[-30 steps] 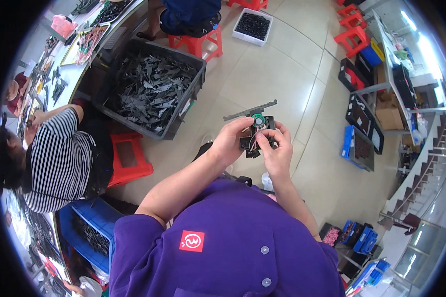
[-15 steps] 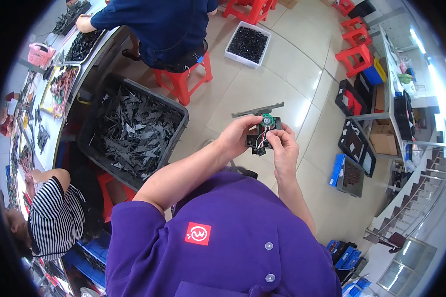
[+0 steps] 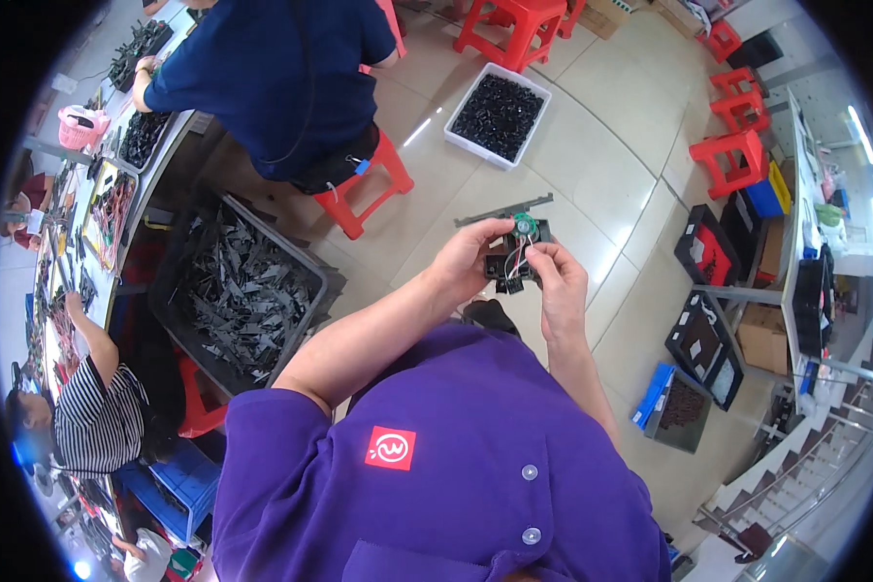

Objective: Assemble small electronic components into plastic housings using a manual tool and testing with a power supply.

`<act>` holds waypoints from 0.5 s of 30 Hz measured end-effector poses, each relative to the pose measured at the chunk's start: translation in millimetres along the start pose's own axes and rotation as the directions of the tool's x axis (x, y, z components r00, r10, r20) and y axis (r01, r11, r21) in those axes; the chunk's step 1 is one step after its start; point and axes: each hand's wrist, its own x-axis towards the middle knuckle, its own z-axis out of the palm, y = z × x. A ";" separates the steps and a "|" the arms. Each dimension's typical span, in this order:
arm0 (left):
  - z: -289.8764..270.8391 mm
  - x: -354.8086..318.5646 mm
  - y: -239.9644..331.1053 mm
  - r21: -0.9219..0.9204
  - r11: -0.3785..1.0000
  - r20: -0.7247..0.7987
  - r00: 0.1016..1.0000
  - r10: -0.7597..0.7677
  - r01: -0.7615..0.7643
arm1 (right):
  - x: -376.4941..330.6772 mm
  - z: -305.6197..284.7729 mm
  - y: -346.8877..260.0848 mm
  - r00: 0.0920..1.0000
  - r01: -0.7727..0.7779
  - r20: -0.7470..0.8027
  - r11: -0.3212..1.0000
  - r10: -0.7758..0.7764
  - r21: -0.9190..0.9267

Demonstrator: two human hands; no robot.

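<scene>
In front of my chest, my left hand (image 3: 467,254) grips a black plastic housing (image 3: 496,266) from its left side. A round green part (image 3: 525,225) sits at the top of the housing, close to my left fingertips. From it, thin white and reddish wires (image 3: 516,260) run down over the housing. My right hand (image 3: 561,288) is closed at the right side, thumb and forefinger pinched at the wires. Whether those fingers hold a wire or the housing edge is too small to tell. A long dark bar (image 3: 503,210) sticks out behind the housing.
A large black crate (image 3: 301,339) of dark plastic pieces stands on the left, by a long worktable (image 3: 152,155). A person in dark blue (image 3: 272,87) sits on a red stool (image 3: 390,184); another wears stripes (image 3: 97,412). A white bin (image 3: 543,105) stands ahead; shelving and trays (image 3: 700,335) are right.
The whole view has shifted, and the surroundings sit differently in it. Both hands stay on the housing with nearly the same grip. The striped-shirt person's arm now reaches further along the worktable.
</scene>
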 end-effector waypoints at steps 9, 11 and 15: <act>90.3 89.2 16.5 0.006 0.980 -0.114 0.973 0.200 -0.201 | 127.2 -58.6 -58.8 0.962 -0.102 0.264 0.990 0.073 0.095; 92.9 108.3 30.1 -0.029 0.982 -0.157 0.971 0.179 -0.186 | 158.0 -60.7 -48.5 0.945 -0.144 0.307 0.986 0.112 0.086; 92.4 131.6 56.5 -0.112 0.968 -0.257 0.948 0.188 -0.223 | 192.5 -42.1 -66.2 0.926 -0.164 0.363 0.978 0.107 0.129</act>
